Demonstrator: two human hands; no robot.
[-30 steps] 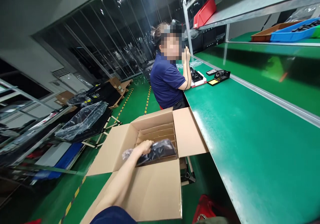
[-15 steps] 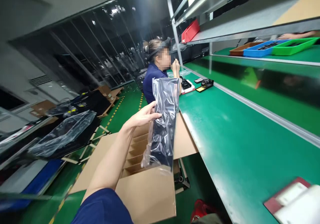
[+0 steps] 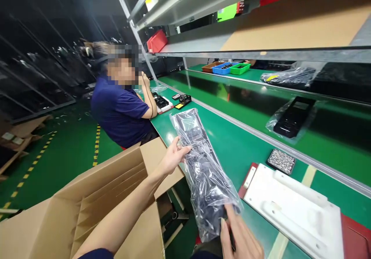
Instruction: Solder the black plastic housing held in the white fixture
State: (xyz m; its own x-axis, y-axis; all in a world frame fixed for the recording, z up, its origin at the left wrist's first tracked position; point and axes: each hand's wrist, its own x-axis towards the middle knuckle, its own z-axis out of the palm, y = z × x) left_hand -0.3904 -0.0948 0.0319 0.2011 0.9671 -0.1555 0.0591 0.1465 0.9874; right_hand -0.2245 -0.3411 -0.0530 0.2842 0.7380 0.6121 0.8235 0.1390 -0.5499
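Observation:
A long black part in a clear plastic bag (image 3: 203, 166) hangs slanted over the near edge of the green bench. My left hand (image 3: 175, 154) pinches its upper left edge between thumb and fingers. At the bag's lower end is my right hand (image 3: 239, 232), its thumb and fingers closed around the plastic at the corner. Below my left forearm stands an open cardboard box (image 3: 107, 185) with its flaps spread.
A white fixture (image 3: 295, 209) lies on the green bench (image 3: 220, 135), near a small tray of screws (image 3: 281, 161). Another bagged black part (image 3: 294, 116) lies farther back. A person in blue (image 3: 116, 104) sits at left. Metal shelves (image 3: 208, 54) hang above.
The view has swung right. The bagged part has moved from above the box to the bench edge, and my right hand has come in to hold its lower end.

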